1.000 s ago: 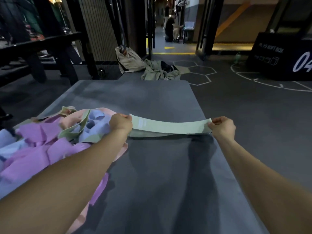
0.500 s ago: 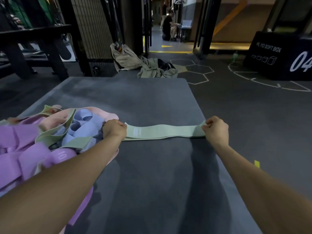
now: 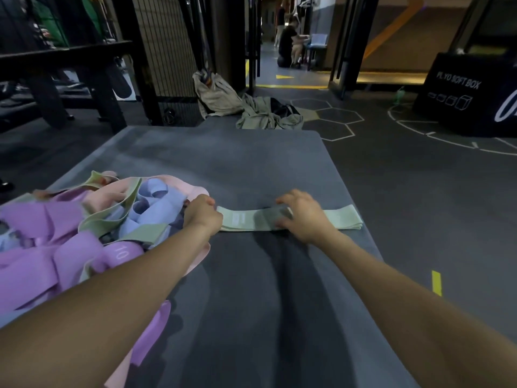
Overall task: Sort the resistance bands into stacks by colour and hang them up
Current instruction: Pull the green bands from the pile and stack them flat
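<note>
Two hands: both were on the same green band [image 3: 340,219], which lay flat across the grey mat [image 3: 251,163].
Left hand [image 3: 202,212]: at 9 o'clock from the band's left end, fingers curled and clamped on that end, just beside the pile.
Right hand [image 3: 300,217]: at mid-band, fingers spread and fairly straight, pressing down on the fabric; nothing was gripped.
Green band position: stretched from 9 to 3 o'clock across the mat, its right end free and close to the mat's right edge. It appeared to be more than one layer thick at that end.
Unsorted pile [image 3: 84,225]: at 9 o'clock of the left hand, on the mat's left side; purple, pink, pale blue and green bands tangled together. One purple band bore the figure 10.
Yellow floor mark [image 3: 436,282]: at 3 o'clock, off the mat.
Clothing heap [image 3: 260,113]: at 12 o'clock, on the floor just beyond the mat's far edge.
Black soft box [image 3: 470,93]: at 2 o'clock, well apart from the mat.
Seated person [image 3: 289,46]: at 12 o'clock, farthest off, in the corridor.
</note>
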Available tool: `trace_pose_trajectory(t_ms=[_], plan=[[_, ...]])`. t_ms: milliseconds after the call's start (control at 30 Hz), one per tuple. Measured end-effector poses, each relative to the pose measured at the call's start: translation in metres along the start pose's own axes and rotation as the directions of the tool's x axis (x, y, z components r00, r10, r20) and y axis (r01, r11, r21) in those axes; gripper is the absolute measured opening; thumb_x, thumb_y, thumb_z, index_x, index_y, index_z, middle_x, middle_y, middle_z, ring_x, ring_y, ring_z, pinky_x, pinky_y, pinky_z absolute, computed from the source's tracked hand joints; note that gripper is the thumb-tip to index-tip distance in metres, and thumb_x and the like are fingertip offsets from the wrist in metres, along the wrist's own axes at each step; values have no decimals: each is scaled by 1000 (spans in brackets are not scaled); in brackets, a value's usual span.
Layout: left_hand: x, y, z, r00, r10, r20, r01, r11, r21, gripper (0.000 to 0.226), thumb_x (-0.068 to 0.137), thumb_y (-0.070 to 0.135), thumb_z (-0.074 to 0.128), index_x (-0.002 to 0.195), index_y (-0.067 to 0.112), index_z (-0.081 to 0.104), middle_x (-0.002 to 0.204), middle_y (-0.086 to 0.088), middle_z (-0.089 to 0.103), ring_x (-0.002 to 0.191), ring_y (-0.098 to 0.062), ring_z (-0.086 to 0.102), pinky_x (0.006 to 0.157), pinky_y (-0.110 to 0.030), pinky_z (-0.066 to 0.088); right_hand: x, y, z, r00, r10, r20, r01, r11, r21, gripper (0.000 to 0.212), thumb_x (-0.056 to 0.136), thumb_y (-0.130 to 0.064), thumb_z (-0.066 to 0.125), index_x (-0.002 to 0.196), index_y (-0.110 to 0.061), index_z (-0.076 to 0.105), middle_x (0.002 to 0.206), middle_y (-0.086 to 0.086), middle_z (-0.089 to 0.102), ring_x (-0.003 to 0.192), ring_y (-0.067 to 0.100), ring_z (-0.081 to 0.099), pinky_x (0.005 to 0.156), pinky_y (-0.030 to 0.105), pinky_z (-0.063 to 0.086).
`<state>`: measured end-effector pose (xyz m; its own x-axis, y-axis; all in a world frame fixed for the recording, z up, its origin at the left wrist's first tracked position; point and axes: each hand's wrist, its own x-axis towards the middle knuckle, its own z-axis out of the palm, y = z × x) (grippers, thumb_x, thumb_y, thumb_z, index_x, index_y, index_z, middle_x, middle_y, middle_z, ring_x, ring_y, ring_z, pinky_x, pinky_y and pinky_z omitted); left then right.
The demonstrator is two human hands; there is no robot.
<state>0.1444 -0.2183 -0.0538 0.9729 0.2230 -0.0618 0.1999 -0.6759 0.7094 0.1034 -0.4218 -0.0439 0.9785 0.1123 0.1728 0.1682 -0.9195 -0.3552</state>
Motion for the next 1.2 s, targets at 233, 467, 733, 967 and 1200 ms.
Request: trace_pose_trajectory(t_ms=[233,467,733,967,1200], plan=[[-5,-12,-13,918,258,302,-308,943,130,94,71,3,75,148,18,22,148,-3,35,131,-22,40,97,-19,34,20,-28,20,970,-96,224,112,992,-59,72,78,-36,71,140,-24,38,141,3,44,128,25,41,106,33,28],[5,-14,-9,871,319,374,-431,862,267,75,77,18,74,142,16,37,143,-6,38,130,-22,39,108,-25,29,18,-30,20,973,-86,215,89,996,-6,62,81,-29,69,138,-23,43,140,2,45,128,24,40,106,32,28],[-5,-5,-6,830,428,358,-527,813,248,83,72,18,76,143,22,34,146,1,28,134,-18,32,112,-31,29,10,-21,9,990,-50,131,55,998,-29,62,79,-33,70,135,-28,46,136,3,44,126,26,38,107,35,29],[-12,-2,6,801,428,418,-588,694,416,58,92,23,55,144,25,30,147,0,33,135,-22,31,111,-32,25,0,5,1,979,94,182,-88,995,-39,63,80,-33,70,135,-15,44,134,9,47,125,29,41,106,37,33],[-8,1,8,815,383,435,-561,712,423,46,91,19,54,134,24,41,138,-2,38,128,-27,38,107,-35,31,-1,6,3,976,93,198,-92,996,-18,57,85,-31,66,136,-15,44,131,9,48,124,28,43,105,32,33]])
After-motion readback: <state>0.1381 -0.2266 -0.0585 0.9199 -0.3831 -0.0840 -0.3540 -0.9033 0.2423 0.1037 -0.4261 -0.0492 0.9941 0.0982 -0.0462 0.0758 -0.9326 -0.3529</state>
